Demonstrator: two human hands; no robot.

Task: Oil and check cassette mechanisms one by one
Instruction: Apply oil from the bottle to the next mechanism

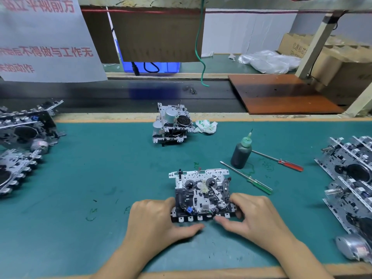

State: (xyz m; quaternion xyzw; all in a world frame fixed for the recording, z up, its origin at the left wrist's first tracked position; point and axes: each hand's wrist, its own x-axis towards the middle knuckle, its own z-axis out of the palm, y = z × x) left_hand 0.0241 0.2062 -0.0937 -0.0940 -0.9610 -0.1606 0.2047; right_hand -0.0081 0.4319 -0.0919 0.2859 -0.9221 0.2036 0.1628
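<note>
Both our left hand (155, 216) and right hand (254, 215) pinch the flat metal mechanism (202, 195) by its sides near the green worktop (90, 168) front edge, open mat all around.

Red Chinese print on white hanging sheet (44, 39): "平视前方", then "不得做与工作无", partly cut off. Black characters on cardboard box (296, 47), too blurred to read.

Your green bench mat (84, 168) carried cassette mechanisms (202, 195), an oil bottle (241, 155), two screwdrivers (247, 177) and a crumpled wrapper (205, 126).
</note>
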